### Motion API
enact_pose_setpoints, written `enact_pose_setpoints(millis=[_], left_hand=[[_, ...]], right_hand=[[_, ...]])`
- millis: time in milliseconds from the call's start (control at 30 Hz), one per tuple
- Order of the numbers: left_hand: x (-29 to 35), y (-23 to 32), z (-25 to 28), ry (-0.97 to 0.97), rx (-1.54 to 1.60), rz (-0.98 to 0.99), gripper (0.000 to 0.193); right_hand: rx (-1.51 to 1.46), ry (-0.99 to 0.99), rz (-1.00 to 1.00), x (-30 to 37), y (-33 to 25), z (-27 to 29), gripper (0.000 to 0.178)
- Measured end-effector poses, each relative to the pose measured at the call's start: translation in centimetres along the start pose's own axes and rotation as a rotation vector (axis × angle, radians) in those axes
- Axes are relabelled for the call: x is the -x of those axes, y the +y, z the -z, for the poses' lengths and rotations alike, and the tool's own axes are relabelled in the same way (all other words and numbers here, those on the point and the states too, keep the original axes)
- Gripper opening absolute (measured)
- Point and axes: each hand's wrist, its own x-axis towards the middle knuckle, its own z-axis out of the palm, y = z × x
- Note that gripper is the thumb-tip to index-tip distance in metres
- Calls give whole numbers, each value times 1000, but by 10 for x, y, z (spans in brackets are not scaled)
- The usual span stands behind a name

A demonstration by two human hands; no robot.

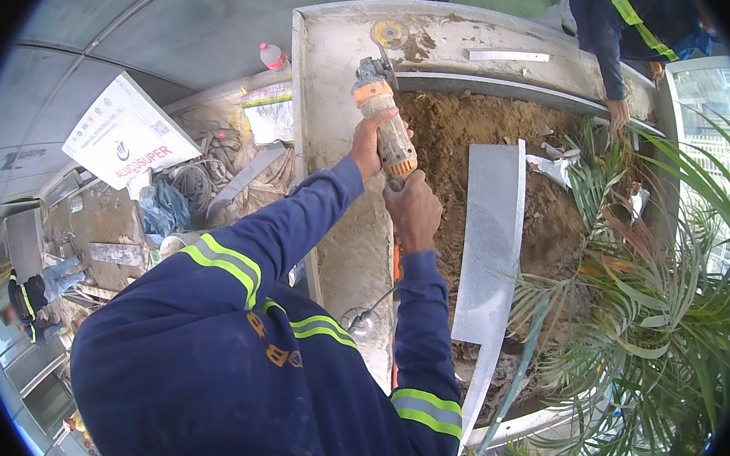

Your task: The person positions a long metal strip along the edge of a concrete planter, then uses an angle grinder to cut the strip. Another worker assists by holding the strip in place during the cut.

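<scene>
Grey concrete planter wall [344, 55], dusty. Brown soil bed [484, 130] inside. Green palm fronds [668, 295] right. Grey paved floor [142, 13] left, tangled cable clutter [206, 173]. Daylight.

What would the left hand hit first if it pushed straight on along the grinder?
The left hand grips the angle grinder and points up the concrete ledge. Straight ahead, past the grinder's head, lies a round disc on the ledge, probably the first contact; depth is unclear.

Metal strip [491, 238] on soil [467, 133], palm [660, 294] right.
</scene>
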Motion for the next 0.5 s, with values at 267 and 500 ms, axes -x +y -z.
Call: enact_pose_setpoints(millis=[267, 500], left_hand=[[-10, -13, -5, 51, 29, -26, 44], [-12, -17, -7, 73, 37, -23, 46]], right_hand=[[-6, 2, 50, -9, 14, 9, 39], [32, -25, 46, -15, 17, 11, 40]])
